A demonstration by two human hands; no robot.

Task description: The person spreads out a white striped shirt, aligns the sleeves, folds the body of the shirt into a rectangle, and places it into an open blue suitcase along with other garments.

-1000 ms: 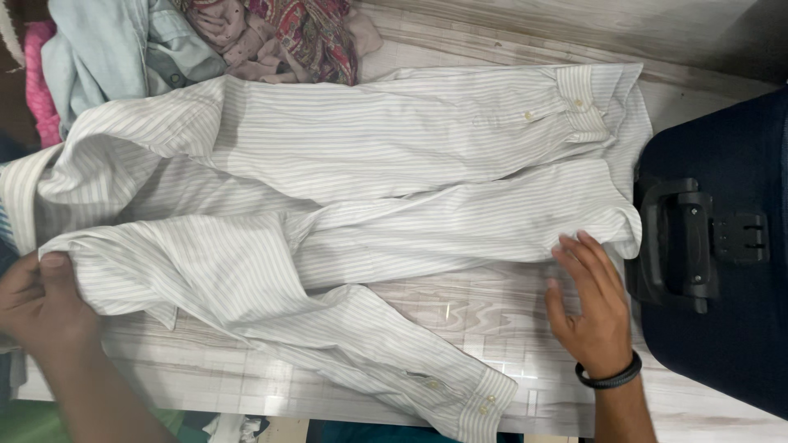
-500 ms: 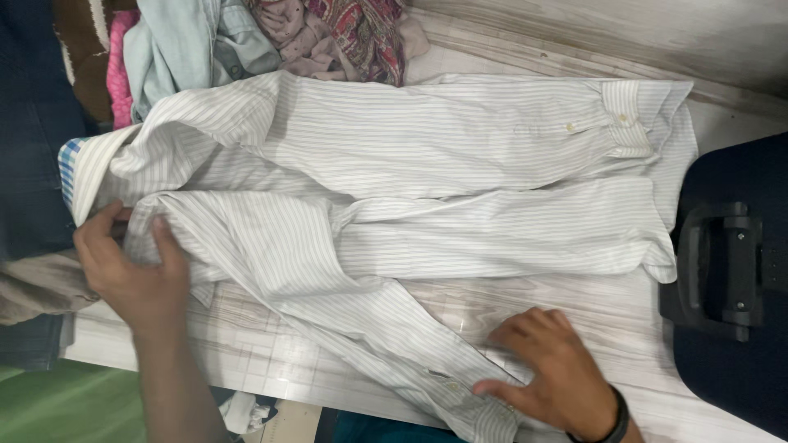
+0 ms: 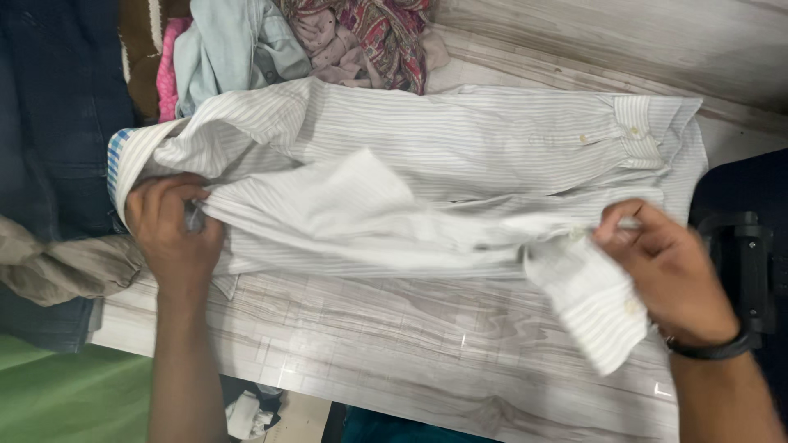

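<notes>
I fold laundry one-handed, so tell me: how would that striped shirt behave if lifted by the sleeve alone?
Probably floppy: the striped shirt creases and sags where the right hand pinches its sleeve. Likely light, since the cuff dangles thinly. It would probably drag rather than slide freely, as the left hand bunches it.

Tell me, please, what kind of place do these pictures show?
Probably a room in a home, where laundry or packing is being sorted. A striped shirt lies spread on a wood-grain table, loose clothes are piled at its far edge, and a dark suitcase stands beside it.
</notes>
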